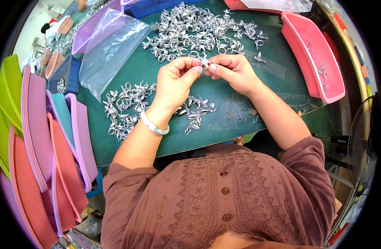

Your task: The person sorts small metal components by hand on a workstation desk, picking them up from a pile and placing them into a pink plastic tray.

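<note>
Green tabletop (223,89) bears silvery heaps (194,31) beside a clear bag (111,50); hands (174,81) (239,75) pinch 1 metal piece (205,63).

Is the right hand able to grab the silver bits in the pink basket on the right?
Probably yes: the basket is open, leaving the bits uncovered, though the right hand is pinching a silver piece.

The metal piece (205,63) is small, silver-coloured and shiny, with a rounded, ring-like form around a darker opening — its finer detail is too small to make out. It is held up over the green counter (215,89), just on the near side of the large heap of silver pieces (190,31), pinched between the fingers of the left hand (174,79) and right hand (238,74) — one at each side.
</note>
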The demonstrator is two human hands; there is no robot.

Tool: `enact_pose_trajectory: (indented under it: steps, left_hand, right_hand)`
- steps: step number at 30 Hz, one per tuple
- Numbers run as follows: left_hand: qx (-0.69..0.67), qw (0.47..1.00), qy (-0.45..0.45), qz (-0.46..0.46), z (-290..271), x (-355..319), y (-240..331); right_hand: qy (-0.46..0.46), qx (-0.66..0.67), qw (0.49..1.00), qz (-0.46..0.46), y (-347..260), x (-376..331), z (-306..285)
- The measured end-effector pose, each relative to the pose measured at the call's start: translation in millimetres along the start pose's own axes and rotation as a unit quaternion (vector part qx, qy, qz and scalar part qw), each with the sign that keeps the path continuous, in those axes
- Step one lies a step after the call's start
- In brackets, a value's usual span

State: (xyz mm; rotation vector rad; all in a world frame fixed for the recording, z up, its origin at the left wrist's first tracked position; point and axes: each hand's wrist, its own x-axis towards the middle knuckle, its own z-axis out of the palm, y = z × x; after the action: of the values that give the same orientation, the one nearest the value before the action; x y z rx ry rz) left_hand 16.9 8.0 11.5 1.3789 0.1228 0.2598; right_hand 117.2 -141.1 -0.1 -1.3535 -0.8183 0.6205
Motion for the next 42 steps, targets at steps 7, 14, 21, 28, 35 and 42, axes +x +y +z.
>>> enact_pose_trajectory:
  steps: [7,14,21,28,35,42]
  left_hand:
    - [-0.029,1.0,-0.004,0.012,4.0,-0.9,2.3]
    - [-0.052,0.996,-0.012,-0.067,-2.5,1.1,2.5]
    - [-0.077,0.991,-0.01,-0.107,-1.9,0.3,6.2]
    - [-0.07,0.99,0.004,-0.125,-2.4,1.5,3.0]
    - [-0.065,0.99,0.005,-0.124,-2.2,1.4,3.5]
    - [-0.082,0.989,-0.004,-0.122,-4.5,1.4,1.5]
  right_hand:
    - [0.004,0.01,1.0,0.014,-0.9,0.1,0.1]
    - [-0.006,0.006,0.999,0.038,-4.2,0.5,-0.3]
    - [-0.016,0.012,0.998,0.054,-4.3,0.3,-0.3]
    - [-0.023,0.033,0.997,0.066,-1.1,2.0,-1.0]
    - [-0.018,0.046,0.996,0.074,-2.4,1.4,-0.8]
    - [-0.021,0.025,0.997,0.068,-2.3,1.6,-0.9]
